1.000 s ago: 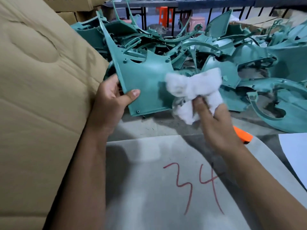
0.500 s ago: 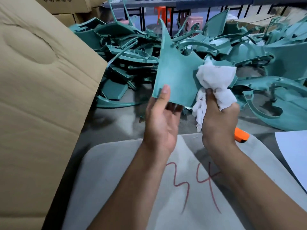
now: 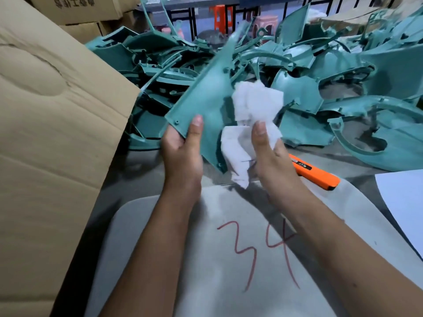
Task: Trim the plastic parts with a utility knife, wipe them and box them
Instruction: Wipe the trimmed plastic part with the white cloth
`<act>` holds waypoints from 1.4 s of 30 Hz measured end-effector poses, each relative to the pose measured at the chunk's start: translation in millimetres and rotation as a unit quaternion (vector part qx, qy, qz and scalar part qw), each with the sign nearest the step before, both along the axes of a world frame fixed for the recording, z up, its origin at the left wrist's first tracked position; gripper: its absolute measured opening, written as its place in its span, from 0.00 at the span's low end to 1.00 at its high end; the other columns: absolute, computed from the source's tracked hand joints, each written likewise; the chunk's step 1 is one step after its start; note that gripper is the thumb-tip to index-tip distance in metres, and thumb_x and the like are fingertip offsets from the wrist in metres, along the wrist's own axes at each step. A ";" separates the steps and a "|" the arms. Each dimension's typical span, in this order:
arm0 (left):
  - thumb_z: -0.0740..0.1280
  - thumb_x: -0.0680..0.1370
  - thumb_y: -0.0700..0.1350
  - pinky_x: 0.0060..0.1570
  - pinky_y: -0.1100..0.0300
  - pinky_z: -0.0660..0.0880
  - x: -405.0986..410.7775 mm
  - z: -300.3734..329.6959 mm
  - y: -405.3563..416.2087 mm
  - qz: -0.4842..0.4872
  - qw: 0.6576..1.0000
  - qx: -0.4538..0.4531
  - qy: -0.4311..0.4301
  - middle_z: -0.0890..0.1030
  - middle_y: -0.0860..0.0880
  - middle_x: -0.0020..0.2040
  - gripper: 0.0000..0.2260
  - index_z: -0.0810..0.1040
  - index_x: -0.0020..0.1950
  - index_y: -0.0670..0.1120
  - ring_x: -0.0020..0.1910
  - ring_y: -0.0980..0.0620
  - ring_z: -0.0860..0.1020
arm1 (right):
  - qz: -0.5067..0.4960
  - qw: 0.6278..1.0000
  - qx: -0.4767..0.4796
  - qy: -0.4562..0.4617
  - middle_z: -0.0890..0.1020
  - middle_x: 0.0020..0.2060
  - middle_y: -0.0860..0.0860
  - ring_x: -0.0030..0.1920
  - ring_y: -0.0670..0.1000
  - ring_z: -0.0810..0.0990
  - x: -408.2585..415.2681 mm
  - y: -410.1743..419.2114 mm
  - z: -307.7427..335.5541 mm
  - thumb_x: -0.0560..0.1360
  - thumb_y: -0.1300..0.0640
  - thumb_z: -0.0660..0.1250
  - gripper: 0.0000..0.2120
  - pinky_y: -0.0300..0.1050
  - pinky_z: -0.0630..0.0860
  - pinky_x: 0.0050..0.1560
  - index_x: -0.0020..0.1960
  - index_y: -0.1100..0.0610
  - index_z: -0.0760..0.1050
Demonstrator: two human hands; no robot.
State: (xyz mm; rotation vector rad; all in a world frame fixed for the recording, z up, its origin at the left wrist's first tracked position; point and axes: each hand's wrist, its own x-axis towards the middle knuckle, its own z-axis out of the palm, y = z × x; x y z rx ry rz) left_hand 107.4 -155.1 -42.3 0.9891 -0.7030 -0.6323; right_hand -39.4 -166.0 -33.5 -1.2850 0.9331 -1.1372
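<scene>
The green plastic part (image 3: 206,104) has been turned over and swung across in the last second — a moment ago it was held out to the left with its flat face toward the camera, and now it stands tilted in front of the person, its long tip pointing up and away over the pile of green parts (image 3: 332,72). The left hand (image 3: 180,145) has shifted its hold with it, from the part's left edge to its lower corner. That reads as wiping in progress, one face done and another being offered to the cloth; trimming on this piece looks finished, since the orange utility knife (image 3: 318,172) lies on the table behind the right wrist, held by neither hand.

The left hand grips the part's lower corner, thumb laid flat up its near face and the fingers curled behind, out of sight. The right hand (image 3: 267,152) is closed around a bunched white cloth (image 3: 254,106), thumb pressed on top. The upper fold of the cloth lies against the part's right edge, though the blur there makes it hard to say how firmly it bears on the plastic.

The big cardboard box (image 3: 57,133) stands just to the left, its flap leaning in — probably where the part goes next. In front of the arms sits a grey board (image 3: 160,259) marked 34 in red.
</scene>
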 end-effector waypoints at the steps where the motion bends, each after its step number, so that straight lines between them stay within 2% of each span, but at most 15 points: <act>1: 0.68 0.79 0.47 0.62 0.42 0.78 -9.3 -0.5 -1.3 -0.008 1.000 0.002 0.009 0.85 0.46 0.59 0.10 0.80 0.59 0.47 0.60 0.44 0.83 | -0.012 0.999 0.030 -0.003 0.58 0.36 0.39 0.31 0.26 0.70 3.1 1.8 -0.9 0.70 0.26 0.60 0.32 0.33 0.55 0.43 0.59 0.50 0.75; 2: 0.68 0.80 0.47 0.64 0.41 0.77 -18.1 -0.6 -1.8 -0.011 1.000 0.004 0.028 0.85 0.45 0.60 0.10 0.79 0.60 0.47 0.61 0.44 0.82 | -0.023 1.000 0.004 -0.016 0.65 0.21 0.47 0.22 0.34 0.71 3.1 -1.6 -4.7 0.74 0.30 0.62 0.24 0.34 0.57 0.23 0.45 0.52 0.75; 3: 0.68 0.80 0.47 0.64 0.42 0.78 -25.8 -1.8 -2.8 -0.007 0.998 0.009 0.058 0.84 0.45 0.60 0.10 0.79 0.61 0.47 0.61 0.44 0.83 | -0.036 0.998 -0.049 -0.012 0.67 0.22 0.44 0.22 0.43 0.63 2.9 -3.3 -3.1 0.79 0.38 0.66 0.18 0.35 0.61 0.24 0.40 0.49 0.66; 5: 0.69 0.81 0.47 0.60 0.43 0.80 -36.6 -3.6 -4.1 0.023 0.988 0.039 0.147 0.85 0.45 0.58 0.11 0.79 0.63 0.46 0.57 0.45 0.84 | -0.045 0.985 -0.156 0.060 0.77 0.29 0.41 0.28 0.42 0.73 0.0 -9.9 -1.0 0.81 0.51 0.71 0.10 0.35 0.70 0.31 0.44 0.54 0.78; 9: 0.71 0.79 0.57 0.46 0.42 0.84 -41.2 -8.4 -3.2 0.073 0.943 0.129 0.298 0.86 0.43 0.54 0.20 0.79 0.63 0.45 0.46 0.43 0.87 | -0.018 0.929 -0.307 0.207 0.75 0.32 0.41 0.30 0.43 0.72 0.9 -10.5 -3.0 0.79 0.51 0.74 0.11 0.33 0.66 0.35 0.46 0.58 0.78; 12: 0.70 0.78 0.61 0.48 0.41 0.84 -19.8 -2.6 3.1 0.100 0.963 0.120 0.218 0.86 0.42 0.53 0.22 0.80 0.61 0.44 0.48 0.42 0.86 | 0.058 0.888 -0.359 0.283 0.71 0.29 0.44 0.28 0.47 0.68 -5.0 -11.2 -2.2 0.79 0.52 0.74 0.15 0.38 0.62 0.33 0.40 0.58 0.74; 15: 0.69 0.79 0.58 0.53 0.54 0.82 17.4 8.6 6.7 0.156 0.983 0.093 0.005 0.86 0.49 0.51 0.15 0.81 0.56 0.47 0.50 0.54 0.85 | 0.107 0.847 -0.388 0.346 0.68 0.27 0.42 0.28 0.42 0.68 -16.3 -10.7 -7.5 0.77 0.61 0.72 0.21 0.34 0.60 0.32 0.34 0.47 0.65; 18: 0.69 0.81 0.53 0.50 0.68 0.79 37.0 11.9 9.0 0.239 0.968 0.066 -0.036 0.83 0.55 0.53 0.13 0.78 0.60 0.47 0.50 0.66 0.82 | 0.041 0.934 -0.285 0.213 0.75 0.30 0.44 0.32 0.41 0.72 -16.1 -7.9 -10.8 0.82 0.59 0.67 0.15 0.39 0.69 0.35 0.39 0.46 0.73; 21: 0.69 0.81 0.52 0.53 0.64 0.80 29.2 5.9 6.2 0.276 0.959 0.061 0.013 0.83 0.55 0.52 0.11 0.77 0.59 0.48 0.51 0.63 0.83 | 0.030 0.994 -0.103 -0.008 0.82 0.35 0.56 0.34 0.50 0.80 -7.5 -2.6 -3.2 0.84 0.44 0.63 0.10 0.45 0.76 0.33 0.51 0.45 0.81; 24: 0.68 0.81 0.54 0.58 0.60 0.79 0.6 -0.2 1.0 0.254 0.963 0.075 0.055 0.82 0.46 0.59 0.16 0.77 0.63 0.44 0.57 0.52 0.83 | 0.159 0.984 -0.028 -0.072 0.85 0.39 0.45 0.39 0.46 0.84 13.2 10.2 -14.1 0.82 0.52 0.68 0.06 0.43 0.80 0.41 0.56 0.53 0.78; 27: 0.68 0.81 0.56 0.50 0.67 0.78 -18.7 -2.1 -1.9 0.234 0.965 0.092 0.078 0.83 0.48 0.59 0.16 0.78 0.59 0.44 0.55 0.53 0.83 | 0.080 0.986 -0.130 0.063 0.85 0.45 0.49 0.48 0.48 0.84 22.8 12.2 -25.0 0.77 0.56 0.70 0.06 0.50 0.80 0.51 0.52 0.57 0.77; 30: 0.70 0.80 0.53 0.48 0.58 0.83 -10.0 4.1 -4.1 0.137 0.977 0.092 0.135 0.85 0.46 0.56 0.20 0.77 0.65 0.41 0.52 0.50 0.85 | 0.024 0.941 -0.290 0.171 0.76 0.33 0.39 0.35 0.37 0.75 11.5 3.8 -13.9 0.76 0.53 0.69 0.07 0.31 0.68 0.39 0.41 0.50 0.72; 33: 0.70 0.79 0.53 0.44 0.54 0.82 6.2 16.6 -3.4 0.083 0.990 0.080 0.079 0.86 0.48 0.46 0.11 0.80 0.52 0.46 0.47 0.47 0.85 | 0.075 0.921 -0.326 0.200 0.71 0.28 0.41 0.30 0.42 0.70 1.4 -1.1 -13.9 0.78 0.57 0.68 0.16 0.38 0.67 0.36 0.35 0.46 0.67; 38: 0.67 0.81 0.58 0.38 0.71 0.76 30.4 18.6 6.6 0.143 0.982 0.101 -0.075 0.85 0.59 0.43 0.10 0.80 0.48 0.52 0.42 0.65 0.83 | 0.125 0.973 -0.078 -0.178 0.72 0.23 0.54 0.29 0.54 0.69 5.1 7.9 -8.0 0.86 0.62 0.58 0.18 0.49 0.66 0.35 0.37 0.61 0.69; 42: 0.67 0.81 0.57 0.36 0.71 0.76 26.4 12.0 7.0 0.151 0.977 0.124 -0.088 0.85 0.60 0.40 0.11 0.79 0.50 0.50 0.41 0.64 0.83 | 0.115 0.972 -0.071 -0.190 0.76 0.27 0.51 0.31 0.56 0.74 6.2 -0.3 -6.4 0.88 0.60 0.56 0.17 0.51 0.74 0.41 0.41 0.56 0.74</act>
